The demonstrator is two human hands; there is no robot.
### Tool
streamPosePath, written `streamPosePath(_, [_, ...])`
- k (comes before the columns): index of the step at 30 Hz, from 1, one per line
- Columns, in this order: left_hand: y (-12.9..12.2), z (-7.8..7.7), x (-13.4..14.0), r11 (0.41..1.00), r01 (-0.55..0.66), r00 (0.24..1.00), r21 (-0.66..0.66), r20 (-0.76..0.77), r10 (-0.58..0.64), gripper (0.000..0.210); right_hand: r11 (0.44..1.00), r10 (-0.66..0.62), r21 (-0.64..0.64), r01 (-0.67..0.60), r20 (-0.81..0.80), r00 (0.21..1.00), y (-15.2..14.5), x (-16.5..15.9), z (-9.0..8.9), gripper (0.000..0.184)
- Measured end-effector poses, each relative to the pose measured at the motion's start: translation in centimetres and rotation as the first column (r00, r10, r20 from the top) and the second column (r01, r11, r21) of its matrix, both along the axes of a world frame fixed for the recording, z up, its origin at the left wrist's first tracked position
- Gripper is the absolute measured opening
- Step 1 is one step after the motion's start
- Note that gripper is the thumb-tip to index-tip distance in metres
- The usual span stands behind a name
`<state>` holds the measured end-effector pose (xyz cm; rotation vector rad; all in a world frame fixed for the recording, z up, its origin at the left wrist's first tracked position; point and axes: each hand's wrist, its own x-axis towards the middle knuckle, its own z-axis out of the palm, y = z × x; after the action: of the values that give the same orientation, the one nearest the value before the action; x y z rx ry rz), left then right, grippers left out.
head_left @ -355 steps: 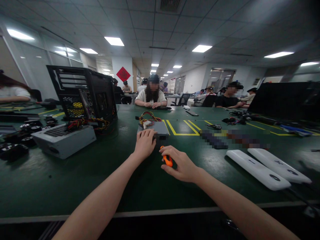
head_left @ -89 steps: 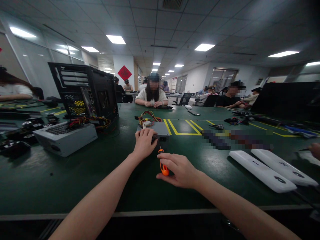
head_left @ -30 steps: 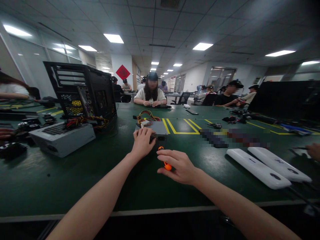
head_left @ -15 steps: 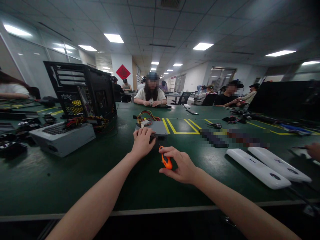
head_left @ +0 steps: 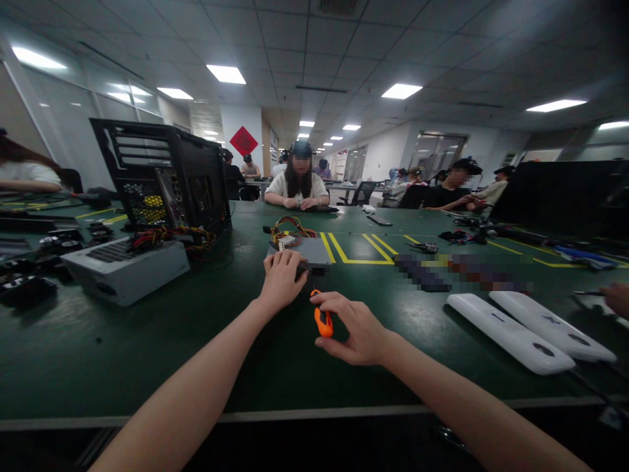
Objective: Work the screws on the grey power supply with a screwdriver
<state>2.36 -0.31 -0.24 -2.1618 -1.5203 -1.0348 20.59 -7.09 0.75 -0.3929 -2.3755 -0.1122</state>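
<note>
Grey metal box-shaped power supply [head_left: 318, 252] at centre of frame, lying on the green tabletop [head_left: 171, 360]. Left hand [head_left: 282, 278] laid over its near left corner, fingers on top, thumb towards the near face; whether it pinches or merely rests there, cannot tell. Right hand [head_left: 354, 331] just below centre: loose, part-open curl, fingertips and thumb about the orange-and-black plastic-handled screwdriver [head_left: 323, 322], thin shaft aimed at the near face. Tip contact not resolvable.

Technique, my judgement: step looks like screw work on that face. Keep the shaft in line with the screw and seat the tip fully before turning; a skewed shaft would likely slip and mar the head. Push forward lightly, turn with fingertips, and let the left hand bear down as a brace, thumb clear of the tip.

Appearance: low, flat casing, dull grey; dark socket in the near face, right of the left thumb. Red, yellow and black cable bundle [head_left: 297, 226] with a white plastic connector [head_left: 286, 243] at the rear left of the top. Screw heads too small to make out.

Farther out: larger grey metal power supply [head_left: 147, 278] at left, black metal computer tower [head_left: 209, 187] behind it; two white oblong plastic units [head_left: 506, 331] at right; another person's hand [head_left: 618, 300] at the right edge.
</note>
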Motion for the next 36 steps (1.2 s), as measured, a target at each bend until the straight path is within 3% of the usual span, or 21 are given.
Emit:
streamPosePath(4, [0.1,0.0,0.0,1.0,-0.001,1.0,0.007,-0.002,0.001,0.02,0.997,-0.018,0.077,0.011,0.085,0.996,-0.3,-0.2,0.4,0.033])
streamPosePath(7, [0.1,0.0,0.0,1.0,0.0,1.0,-0.008,-0.001,0.0,0.021,0.992,-0.04,0.117,0.038,0.01,0.999,-0.2,-0.3,0.2,0.03])
streamPosePath(12, [-0.3,0.2,0.0,1.0,0.01,1.0,-0.002,0.008,-0.01,0.022,0.997,-0.018,0.069,0.023,-0.075,0.997,0.1,-0.1,-0.2,0.034])
streamPosePath(17, [-1.2,0.7,0.1,0.991,0.122,0.99,0.056,-0.081,-0.117,0.03,0.992,-0.048,0.117,0.046,0.007,0.999,-0.3,0.1,0.2,0.031])
streamPosePath(20, [-1.5,0.8,0.2,0.971,0.238,0.96,0.041,-0.164,-0.228,0.017,0.985,-0.057,0.164,0.061,-0.025,0.998,-0.1,0.0,-0.1,0.028])
streamPosePath(23, [-1.5,0.8,0.2,0.95,0.311,0.93,0.012,-0.209,-0.302,0.018,0.992,-0.037,0.114,0.046,-0.083,0.996,0.2,-0.2,-0.4,0.036])
streamPosePath(26, [-1.4,0.9,0.1,0.947,0.321,0.923,-0.018,-0.22,-0.317,0.02,0.997,-0.033,0.063,0.037,-0.058,0.998,0.3,-0.3,-0.3,0.038])
streamPosePath(30, [-1.5,1.0,0.0,0.938,0.339,0.917,-0.07,-0.197,-0.346,0.02,0.991,-0.059,0.12,0.053,0.052,0.997,0.1,-0.2,0.2,0.033])
streamPosePath(33, [-1.4,0.8,-0.1,0.93,0.361,0.916,-0.069,-0.159,-0.368,0.02,0.984,-0.076,0.163,0.068,0.045,0.996,0.1,-0.2,0.2,0.029])
streamPosePath(36, [-0.9,0.4,-0.1,0.923,0.381,0.912,-0.056,-0.142,-0.385,0.02,0.993,-0.046,0.113,0.041,0.041,0.998,0.1,-0.1,0.1,0.031])
